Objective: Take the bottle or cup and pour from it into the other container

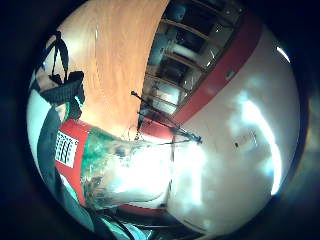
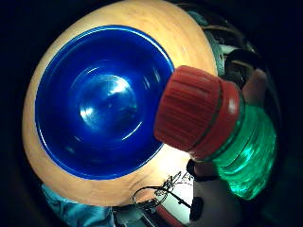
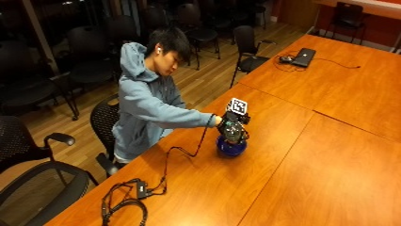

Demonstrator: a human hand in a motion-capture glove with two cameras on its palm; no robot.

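Curled round the body of a green plastic bottle [image 2: 246,156], my gloved right hand [image 3: 229,123] holds it tipped over a blue bowl [image 2: 102,101], which sits on the wooden table [image 3: 300,155] near the centre of the outside view. From that view I see the hand and bottle directly above the bowl [image 3: 231,148], though the fingers themselves are too small there to read; the wrap shows in the little-finger palm view, where the bottle's label [image 1: 107,167] fills the lower left of the frame, pressed close against the palm with glove straps beside it. In the thumb-side view the red ribbed cap [image 2: 191,111] sits right of centre, overlapping the bowl's rim, and it looks to be on the neck, so I judge nothing can pour until it comes off. The bottle reads to me as thin-walled and light, likely to give a little under squeeze, with a glossy label that could slide; holding it around the labelled midsection, as I do now, seems the sensible place, leaving neck and cap free. I cannot tell how much liquid is inside. The bowl looks stiff and smooth, wide-mouthed and shallow, an easy target, though light enough that a knock from the bottle might shift it.
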